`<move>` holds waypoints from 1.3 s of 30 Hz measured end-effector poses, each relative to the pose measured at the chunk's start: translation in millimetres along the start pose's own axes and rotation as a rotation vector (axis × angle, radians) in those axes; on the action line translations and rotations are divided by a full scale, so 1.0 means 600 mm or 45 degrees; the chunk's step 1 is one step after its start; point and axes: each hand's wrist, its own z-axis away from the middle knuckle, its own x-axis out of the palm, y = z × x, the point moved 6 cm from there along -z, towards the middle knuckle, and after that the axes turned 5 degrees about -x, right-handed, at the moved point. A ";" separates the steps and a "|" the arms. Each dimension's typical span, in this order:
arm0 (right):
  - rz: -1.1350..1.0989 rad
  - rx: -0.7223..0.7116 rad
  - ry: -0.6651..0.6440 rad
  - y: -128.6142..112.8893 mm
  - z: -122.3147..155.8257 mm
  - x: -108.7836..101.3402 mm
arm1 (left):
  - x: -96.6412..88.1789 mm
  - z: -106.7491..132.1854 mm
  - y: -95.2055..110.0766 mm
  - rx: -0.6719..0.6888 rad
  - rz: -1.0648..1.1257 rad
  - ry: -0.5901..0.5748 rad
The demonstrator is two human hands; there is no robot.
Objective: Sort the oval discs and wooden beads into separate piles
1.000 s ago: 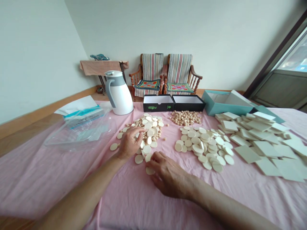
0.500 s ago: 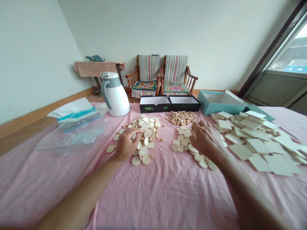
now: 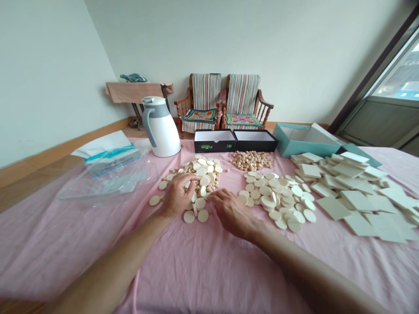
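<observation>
My left hand [image 3: 178,196] rests at the left edge of a mixed pile of pale wooden discs [image 3: 205,179] and small wooden cubes [image 3: 216,181]. Its thumb and index finger are apart over the discs; the other fingers are partly hidden. My right hand [image 3: 233,213] is palm down at the pile's right side, fingers stretched toward the discs, with nothing visible in them. Right of that hand lies a heap of discs only [image 3: 284,196]. A heap of small wooden pieces [image 3: 251,160] sits farther back.
Square wooden tiles [image 3: 356,196] are heaped at the right. Behind stand two black boxes [image 3: 215,146] and a light-blue box [image 3: 294,146]. A white jug [image 3: 165,135] and clear plastic packaging [image 3: 108,174] are at the left. Pink cloth [image 3: 203,270] covers the table.
My right hand has moved left from the heap of discs to the mixed pile. My left hand stays at the mixed pile. The view has shifted slightly.
</observation>
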 end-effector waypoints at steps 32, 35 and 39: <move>0.433 0.656 0.378 0.158 0.087 -0.163 | 0.000 -0.001 -0.002 -0.019 0.046 -0.009; 0.058 0.314 0.290 0.104 0.044 -0.101 | -0.001 -0.001 -0.001 -0.024 0.048 -0.003; -0.179 0.012 0.101 0.023 0.005 -0.044 | -0.003 -0.001 0.001 -0.013 0.046 -0.001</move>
